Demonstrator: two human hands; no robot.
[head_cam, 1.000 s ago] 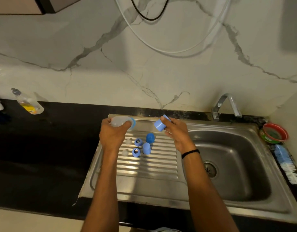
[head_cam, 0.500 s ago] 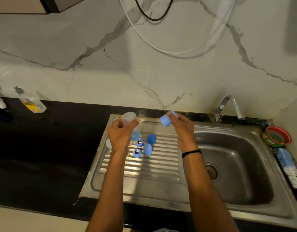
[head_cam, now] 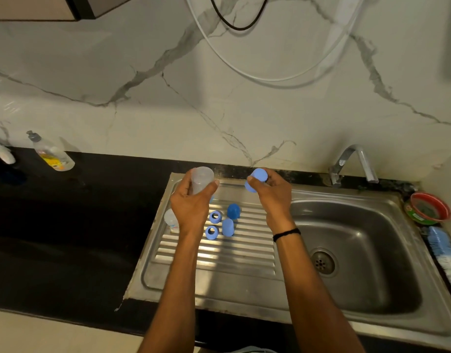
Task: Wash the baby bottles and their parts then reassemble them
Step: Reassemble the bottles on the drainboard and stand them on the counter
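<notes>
Both parts hang level over the drainboard's (head_cam: 219, 263) far edge: left hand (head_cam: 191, 207) grips the roughly upright bottle (head_cam: 202, 180), right hand (head_cam: 274, 197) pinches the cap (head_cam: 257, 178), apart to its right.

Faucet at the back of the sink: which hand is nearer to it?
Right. The right hand, holding a blue cap, is left of the faucet over the drainboard; the left hand, gripping a clear bottle, is farther left.

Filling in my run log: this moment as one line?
left hand: holds clear bottle | right hand: holds blue cap | drainboard: two blue rings, two blue caps
</notes>
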